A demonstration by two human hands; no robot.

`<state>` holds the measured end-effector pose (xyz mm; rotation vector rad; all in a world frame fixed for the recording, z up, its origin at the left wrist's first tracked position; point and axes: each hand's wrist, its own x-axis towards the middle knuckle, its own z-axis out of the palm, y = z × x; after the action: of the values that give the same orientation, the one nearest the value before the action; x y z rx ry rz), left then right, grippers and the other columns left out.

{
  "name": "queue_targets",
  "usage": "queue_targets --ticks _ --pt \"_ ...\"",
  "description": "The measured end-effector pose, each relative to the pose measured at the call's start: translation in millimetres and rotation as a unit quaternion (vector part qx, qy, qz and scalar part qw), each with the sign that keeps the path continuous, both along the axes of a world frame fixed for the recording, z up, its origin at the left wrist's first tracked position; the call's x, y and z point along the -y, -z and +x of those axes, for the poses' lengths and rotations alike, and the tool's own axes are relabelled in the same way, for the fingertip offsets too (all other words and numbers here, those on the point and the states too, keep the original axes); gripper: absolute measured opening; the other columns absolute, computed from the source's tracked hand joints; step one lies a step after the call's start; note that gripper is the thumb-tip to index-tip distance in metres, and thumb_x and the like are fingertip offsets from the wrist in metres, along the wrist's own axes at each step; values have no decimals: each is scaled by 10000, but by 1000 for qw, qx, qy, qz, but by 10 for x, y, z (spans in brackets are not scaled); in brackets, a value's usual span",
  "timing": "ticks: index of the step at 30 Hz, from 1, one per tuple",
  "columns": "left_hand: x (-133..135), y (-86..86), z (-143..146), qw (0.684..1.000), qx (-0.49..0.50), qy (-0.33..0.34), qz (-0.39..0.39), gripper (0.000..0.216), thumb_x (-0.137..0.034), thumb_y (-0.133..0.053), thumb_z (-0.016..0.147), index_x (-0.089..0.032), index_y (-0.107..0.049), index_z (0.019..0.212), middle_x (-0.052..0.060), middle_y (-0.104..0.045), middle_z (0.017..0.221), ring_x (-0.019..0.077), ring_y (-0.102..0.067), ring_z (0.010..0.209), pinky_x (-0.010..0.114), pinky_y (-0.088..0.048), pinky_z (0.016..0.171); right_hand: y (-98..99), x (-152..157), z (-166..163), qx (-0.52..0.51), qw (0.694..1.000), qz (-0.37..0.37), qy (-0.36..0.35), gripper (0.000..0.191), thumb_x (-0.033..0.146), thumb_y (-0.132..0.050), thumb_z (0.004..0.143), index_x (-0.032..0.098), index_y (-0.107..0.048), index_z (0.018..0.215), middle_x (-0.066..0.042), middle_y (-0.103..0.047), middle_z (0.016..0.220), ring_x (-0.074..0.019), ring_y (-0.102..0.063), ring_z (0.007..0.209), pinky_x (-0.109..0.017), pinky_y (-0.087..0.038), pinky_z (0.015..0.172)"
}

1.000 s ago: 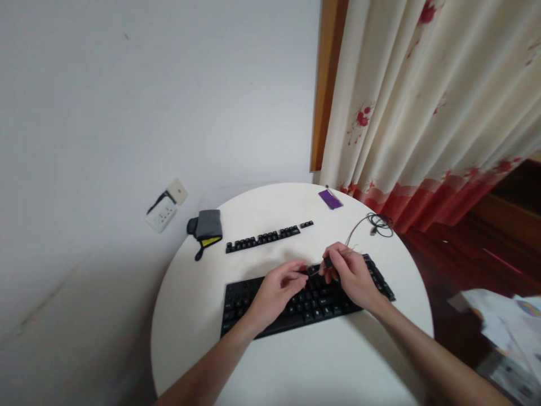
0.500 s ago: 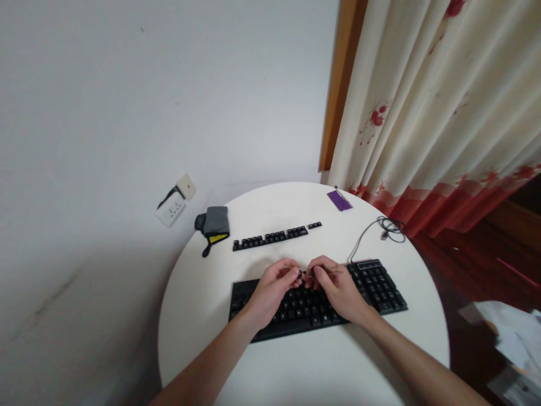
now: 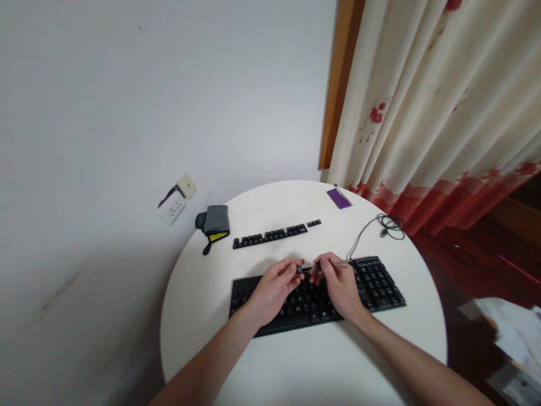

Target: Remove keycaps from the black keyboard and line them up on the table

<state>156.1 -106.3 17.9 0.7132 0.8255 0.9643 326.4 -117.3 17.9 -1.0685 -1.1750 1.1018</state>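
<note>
A black keyboard [image 3: 376, 285] lies on the round white table [image 3: 304, 361]. Both my hands hover over its middle keys. My left hand [image 3: 274, 287] pinches a small black keycap [image 3: 299, 269] between thumb and fingertips. My right hand [image 3: 338, 282] is closed in a pinch on a small dark tool that I cannot make out clearly, its tip close to the keycap. A row of loose black keycaps [image 3: 270, 234] lies on the table beyond the keyboard.
A grey and yellow pouch [image 3: 213, 221] sits at the table's far left edge. A purple card [image 3: 339, 198] and the keyboard's coiled cable [image 3: 386, 224] lie at the far right. A wall socket [image 3: 171, 208], a curtain [image 3: 435, 113] and papers on the floor [image 3: 507, 332] surround the table.
My right hand moved left from the keyboard's right part to meet my left hand over the middle keys. My left hand now pinches a keycap. The camera view shifted slightly.
</note>
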Motion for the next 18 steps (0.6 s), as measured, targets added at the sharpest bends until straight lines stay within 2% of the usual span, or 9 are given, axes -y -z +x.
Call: queue_targets --ticks 4,6,9,11,14,18 --pt "-11 -18 -19 999 0 -20 -31 176 -291 -740 824 -140 -728 913 85 -655 1125 120 -639 859 229 -516 810 -64 -23 96 69 992 69 80 345 343 -414 990 190 -580 729 -22 -613 743 -167 -588 745 -298 -458 746" --pt "-5 -37 -20 1000 -6 -20 -24 173 -286 -746 817 -128 -728 884 86 -663 1097 124 -644 857 247 -519 856 -80 -32 134 82 987 104 86 340 316 -393 998 190 -584 746 -35 -625 814 -176 -591 836 -310 -437 825" --pt "7 -53 -17 1000 -30 -10 2 217 -263 -778 779 -133 -730 946 80 -681 1046 159 -656 922 290 -500 939 -66 -35 148 88 990 102 31 277 297 -365 1007 194 -613 940 -30 -625 851 -161 -579 775 -299 -448 756" --pt "9 -53 -19 998 -63 -5 26 281 -260 -795 755 -140 -723 999 78 -694 1018 188 -664 947 327 -489 961 -49 -26 132 128 986 102 -16 259 279 -376 1003 199 -620 1036 -27 -616 852 -157 -566 747 -293 -448 725" --pt "4 -47 -22 991 -112 -5 73 291 -295 -776 766 -142 -719 1006 80 -703 992 200 -660 930 345 -495 926 -41 -5 91 208 968 125 -64 194 246 -483 957 209 -654 1042 -39 -616 890 -169 -570 783 -299 -451 738" --pt "-3 -29 -26 982 -146 -12 116 224 -275 -775 751 -153 -709 927 58 -705 914 178 -634 898 283 -482 842 -42 13 53 252 954 140 -76 147 218 -574 904 218 -667 1017 -45 -617 883 -182 -571 777 -308 -458 719"
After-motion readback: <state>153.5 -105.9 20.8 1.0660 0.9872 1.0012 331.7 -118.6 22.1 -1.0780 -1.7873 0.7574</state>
